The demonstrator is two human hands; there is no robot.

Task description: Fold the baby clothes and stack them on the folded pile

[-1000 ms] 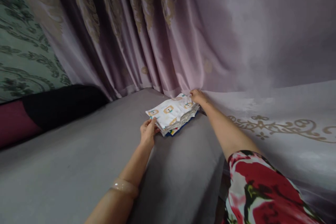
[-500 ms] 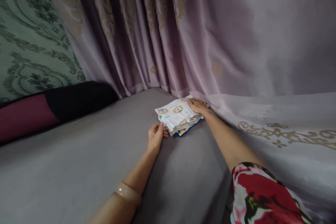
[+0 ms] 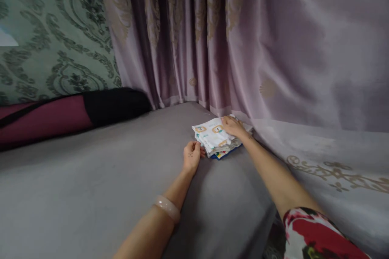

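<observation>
A stack of folded white cloths (image 3: 209, 131) with orange and green prints lies on the grey bed surface, close to the curtain. A blue edge and a patch of bright colours show at its underside. My left hand (image 3: 193, 154) is at the near left corner of the stack, fingers curled and thumb against the edge; its fingertips are partly hidden. Flat on top of the stack, toward its right side, rests my right hand (image 3: 233, 126) with the fingers stretched out. A pale bangle (image 3: 167, 207) circles my left forearm.
Purple curtains (image 3: 179, 48) with gold patterns hang behind and to the right, touching the bed. A long black and maroon cushion-like item (image 3: 118, 106) lies along the green patterned wall (image 3: 82, 40). The grey bed surface (image 3: 75, 198) extends to the left.
The view has turned a little left, so the stack and both hands appear farther right. My hands keep nearly the same places at the stack.
</observation>
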